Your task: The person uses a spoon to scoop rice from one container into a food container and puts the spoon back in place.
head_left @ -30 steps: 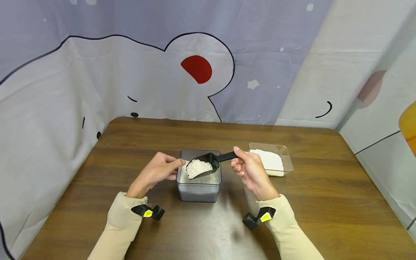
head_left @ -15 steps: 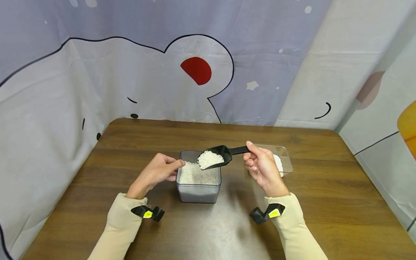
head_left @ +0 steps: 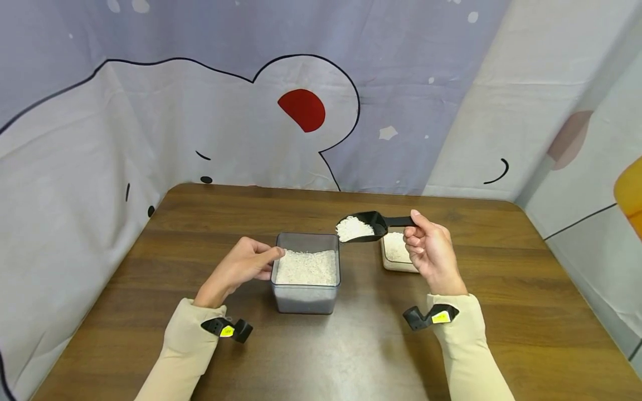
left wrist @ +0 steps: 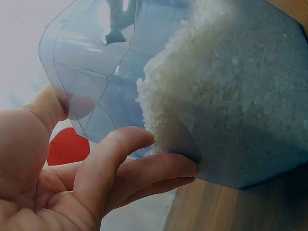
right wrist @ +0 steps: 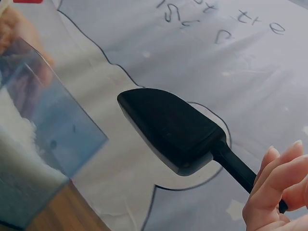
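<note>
My left hand [head_left: 247, 260] pinches the left wall of a bluish clear plastic container [head_left: 306, 301], thumb over the rim and fingers outside. White rice [head_left: 307, 268] fills much of that container; in the left wrist view the rice [left wrist: 240, 86] is banked against one side. My right hand [head_left: 435, 253] grips the handle of a black scoop [head_left: 379, 227], which carries a heap of rice [head_left: 354, 228]. The scoop hangs in the air between the two containers, its mouth facing left. From the right wrist camera only the underside of the scoop [right wrist: 168, 130] shows.
A shallow clear container [head_left: 400, 266] of rice stands to the right, partly hidden behind my right hand and the scoop. Both containers stand on a brown wooden table [head_left: 225, 211]. A printed curtain [head_left: 220, 111] hangs behind the table.
My right hand has moved right and slightly up with the loaded scoop, from over the deep container to near the shallow one. The left hand has stayed on the rim.
</note>
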Demonstrator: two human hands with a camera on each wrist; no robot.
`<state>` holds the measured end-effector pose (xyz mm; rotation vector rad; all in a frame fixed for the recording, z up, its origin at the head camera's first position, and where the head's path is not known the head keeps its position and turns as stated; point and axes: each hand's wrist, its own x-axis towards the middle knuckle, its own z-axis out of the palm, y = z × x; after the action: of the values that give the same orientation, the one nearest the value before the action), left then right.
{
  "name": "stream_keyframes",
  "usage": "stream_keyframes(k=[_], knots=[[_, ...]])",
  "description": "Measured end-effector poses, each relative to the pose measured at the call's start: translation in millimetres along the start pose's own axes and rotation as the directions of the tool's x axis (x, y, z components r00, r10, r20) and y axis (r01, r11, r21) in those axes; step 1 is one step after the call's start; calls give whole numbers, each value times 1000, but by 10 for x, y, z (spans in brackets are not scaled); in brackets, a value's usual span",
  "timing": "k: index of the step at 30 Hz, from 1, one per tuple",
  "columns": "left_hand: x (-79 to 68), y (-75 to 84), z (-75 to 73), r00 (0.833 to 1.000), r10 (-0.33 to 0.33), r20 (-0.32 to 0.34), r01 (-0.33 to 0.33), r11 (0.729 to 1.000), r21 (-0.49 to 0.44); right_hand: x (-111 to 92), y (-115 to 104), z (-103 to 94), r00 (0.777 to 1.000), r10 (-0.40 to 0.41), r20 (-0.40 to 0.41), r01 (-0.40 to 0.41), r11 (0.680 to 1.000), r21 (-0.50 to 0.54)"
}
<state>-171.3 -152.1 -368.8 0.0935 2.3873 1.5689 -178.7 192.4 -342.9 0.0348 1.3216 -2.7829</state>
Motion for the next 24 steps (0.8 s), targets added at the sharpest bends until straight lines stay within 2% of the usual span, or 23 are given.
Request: stream_keyframes(k=[9,13,24], knots=[[6,4,5,1000,0,-1,0,1000,9,29,-224,-241,1000,0,-24,3,988,152],[7,8,11,1000,-1,3,1,1000,10,25,-324,-390,998,-18,-53,29,978,207],[-2,28,0,1000,-4,2,4,1000,10,-27,-603,-826,986,-66,-154,108,952,286]])
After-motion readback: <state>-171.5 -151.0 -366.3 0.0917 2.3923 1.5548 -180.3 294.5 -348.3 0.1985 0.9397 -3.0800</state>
